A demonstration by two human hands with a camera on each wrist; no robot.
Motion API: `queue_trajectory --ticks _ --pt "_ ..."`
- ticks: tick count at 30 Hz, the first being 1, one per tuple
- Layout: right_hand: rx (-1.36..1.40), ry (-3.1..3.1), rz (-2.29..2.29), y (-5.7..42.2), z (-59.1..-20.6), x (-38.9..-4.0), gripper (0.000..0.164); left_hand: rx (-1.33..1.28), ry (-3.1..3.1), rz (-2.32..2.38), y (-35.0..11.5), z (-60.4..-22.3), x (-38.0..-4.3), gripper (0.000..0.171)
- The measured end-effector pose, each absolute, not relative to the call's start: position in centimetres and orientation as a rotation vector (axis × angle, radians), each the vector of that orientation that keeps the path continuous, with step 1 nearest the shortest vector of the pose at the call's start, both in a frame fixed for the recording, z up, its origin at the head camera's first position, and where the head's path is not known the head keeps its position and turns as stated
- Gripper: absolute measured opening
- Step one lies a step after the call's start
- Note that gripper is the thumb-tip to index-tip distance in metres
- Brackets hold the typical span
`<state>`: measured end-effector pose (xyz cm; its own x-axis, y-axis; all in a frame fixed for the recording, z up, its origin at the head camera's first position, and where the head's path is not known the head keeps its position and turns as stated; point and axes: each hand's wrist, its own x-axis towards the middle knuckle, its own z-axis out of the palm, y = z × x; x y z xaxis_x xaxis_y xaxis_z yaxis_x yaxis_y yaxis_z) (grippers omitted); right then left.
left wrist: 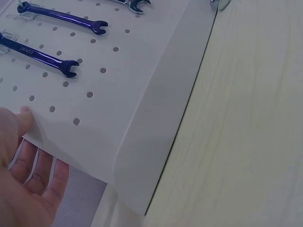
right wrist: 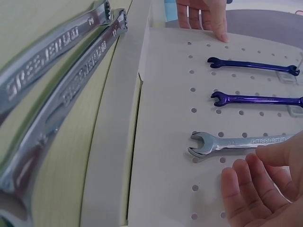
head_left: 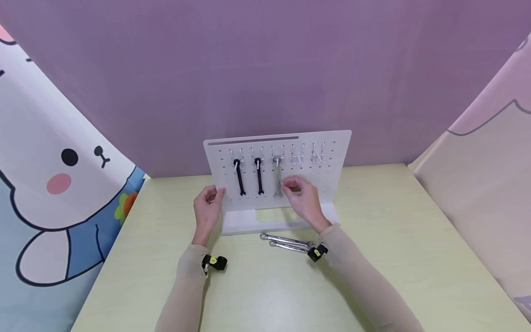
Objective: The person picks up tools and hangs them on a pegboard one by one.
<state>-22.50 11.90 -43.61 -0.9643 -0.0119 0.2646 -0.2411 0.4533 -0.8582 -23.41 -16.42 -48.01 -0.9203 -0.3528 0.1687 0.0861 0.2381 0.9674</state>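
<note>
A white pegboard (head_left: 331, 182) stands upright on the table. At its left edge my left hand (head_left: 207, 210) grips it, thumb on the front face and the other fingers behind, as the left wrist view shows. Two dark blue-purple combination wrenches, a left one (head_left: 239, 179) and a right one (head_left: 259, 177), hang from hooks. Beside them hangs a silver combination wrench (right wrist: 227, 143), open end down. My right hand (head_left: 303, 198) is at this wrench's right side, fingers loosely bent. The thumb tip overlaps the wrench's edge; whether it touches is unclear.
Two more silver wrenches (head_left: 286, 240) lie on the table (head_left: 257, 286) before the board's base (head_left: 238, 223), partly below my right wrist. On the board's right side are two hooks (head_left: 297, 157) with nothing hung on them. A purple backdrop (head_left: 265, 83) rises behind.
</note>
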Motion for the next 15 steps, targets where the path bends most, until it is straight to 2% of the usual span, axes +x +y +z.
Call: queue_trajectory --ticks 15 --pt "0.224 -2.513 1.521 12.55 -44.11 -21.78 0.022 0.228 -2.166 -1.722 -16.46 -48.0 -23.39 0.025"
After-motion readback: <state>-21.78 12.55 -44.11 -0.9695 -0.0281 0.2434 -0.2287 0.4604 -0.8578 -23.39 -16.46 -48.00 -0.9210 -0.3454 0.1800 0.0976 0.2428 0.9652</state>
